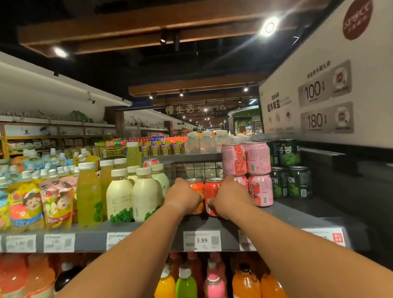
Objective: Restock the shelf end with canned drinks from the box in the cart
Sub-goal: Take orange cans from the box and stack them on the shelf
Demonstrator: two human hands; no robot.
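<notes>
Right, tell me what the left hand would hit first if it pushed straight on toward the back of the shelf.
Holding its orange can, the left hand would probably first meet the wire grid behind the open gap, though depth there is hard to judge.

Both arms reach to the grey shelf (149, 226), where the left hand (183, 197) grips one orange can (198, 189) and the right hand (228, 196) grips another orange can (211, 193) (both upright, side by side) between white bottles (146, 195) and stacked pink cans (257, 173).

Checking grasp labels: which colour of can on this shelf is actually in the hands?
The orange cans: left hand and right hand each grip one. Pink cans and green cans stand untouched.
</notes>
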